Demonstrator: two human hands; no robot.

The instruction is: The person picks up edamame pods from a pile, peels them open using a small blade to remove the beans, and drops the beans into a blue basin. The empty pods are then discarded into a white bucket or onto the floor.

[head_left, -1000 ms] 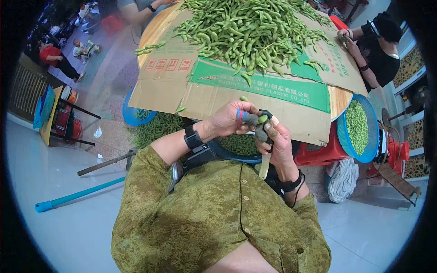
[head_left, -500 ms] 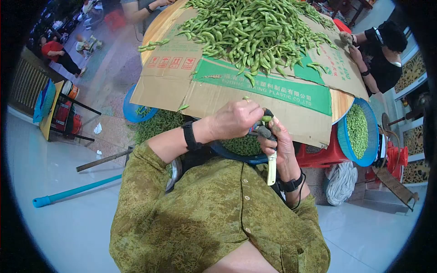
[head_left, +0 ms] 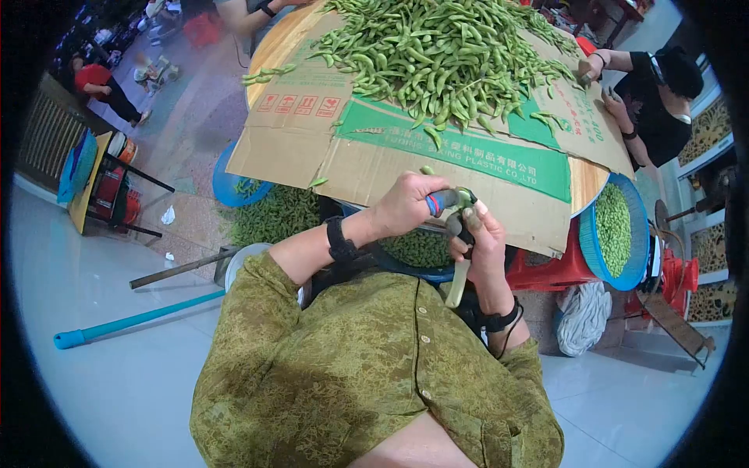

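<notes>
My left hand (head_left: 411, 204) is closed, with dark and blue-red wraps on its fingers, and grips a green pod (head_left: 466, 195) from the left. My right hand (head_left: 481, 239) wears dark finger covers and is closed round a tool with a pale handle (head_left: 459, 283), which points down; its working end is hidden. Both hands meet just off the near edge of the cardboard sheet (head_left: 374, 166). Beyond them lies a large heap of green pods (head_left: 437, 58). A loose pod (head_left: 427, 169) lies just above my left hand.
Below my hands is a bowl of green beans (head_left: 417, 248). A blue basket of beans (head_left: 612, 226) stands right, by a red stool (head_left: 550, 269). More pods (head_left: 273, 217) lie at left. A co-worker (head_left: 655, 101) handles something at the right; another person's arm (head_left: 257, 15) shows at top.
My left hand has turned, bringing its wrapped fingers into view against my right hand. The pale handle has tilted down-left. The co-worker's hands at the right have moved apart.
</notes>
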